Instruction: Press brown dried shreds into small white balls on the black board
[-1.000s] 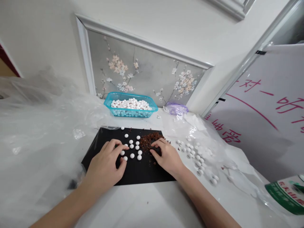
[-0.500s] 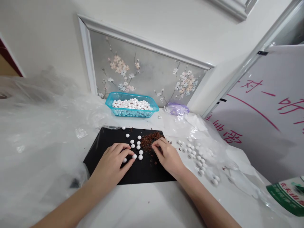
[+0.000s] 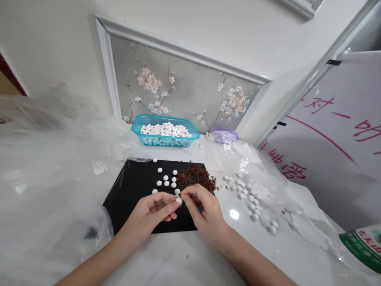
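Between thumb and index finger, my left hand (image 3: 157, 208) pinches a white ball (image 3: 179, 200) over the front part of a black mat (image 3: 133, 182). Right beside it, my right hand (image 3: 202, 204) has its thumb and index finger pressed together at the ball's edge; a tiny dark bit shows at the tips, too small to name. Several loose white balls (image 3: 166, 178) lie on the mat beyond my hands. A heap of reddish-brown pieces (image 3: 195, 174) covers the mat's right back part.
Behind the mat stands a blue basket (image 3: 165, 142) full of white balls. More white balls (image 3: 252, 198) lie at the right by clear plastic (image 3: 276, 190). Plastic sheeting (image 3: 53, 159) spreads over the left. A green-labelled bottle (image 3: 361, 248) is at the right edge.
My left hand has lifted the white ball off the mat and moved right. My right hand has left the brown heap and come down and left to the ball.
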`<state>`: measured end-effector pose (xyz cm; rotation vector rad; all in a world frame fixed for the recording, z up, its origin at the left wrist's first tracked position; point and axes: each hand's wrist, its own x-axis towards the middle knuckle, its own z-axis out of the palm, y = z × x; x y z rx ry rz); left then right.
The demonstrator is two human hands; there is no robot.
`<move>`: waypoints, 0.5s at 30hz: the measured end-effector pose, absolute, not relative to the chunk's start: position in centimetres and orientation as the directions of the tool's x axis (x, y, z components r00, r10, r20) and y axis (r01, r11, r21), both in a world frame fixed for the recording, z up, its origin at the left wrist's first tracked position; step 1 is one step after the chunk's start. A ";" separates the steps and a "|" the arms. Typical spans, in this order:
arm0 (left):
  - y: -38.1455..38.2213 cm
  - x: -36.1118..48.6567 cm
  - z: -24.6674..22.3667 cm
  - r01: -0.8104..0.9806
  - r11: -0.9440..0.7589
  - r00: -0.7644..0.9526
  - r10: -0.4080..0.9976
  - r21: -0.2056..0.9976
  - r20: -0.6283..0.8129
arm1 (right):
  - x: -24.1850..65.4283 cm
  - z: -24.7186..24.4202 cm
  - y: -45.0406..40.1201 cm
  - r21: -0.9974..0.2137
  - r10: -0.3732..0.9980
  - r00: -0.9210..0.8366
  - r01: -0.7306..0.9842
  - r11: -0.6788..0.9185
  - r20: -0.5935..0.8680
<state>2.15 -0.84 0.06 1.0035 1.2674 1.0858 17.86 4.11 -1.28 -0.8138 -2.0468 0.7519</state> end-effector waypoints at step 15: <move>-0.9 1.4 -0.4 -0.180 0.284 0.013 0.958 0.942 -0.286 | 18.2 -1.6 4.0 -0.663 0.663 -0.541 0.235 0.710 0.518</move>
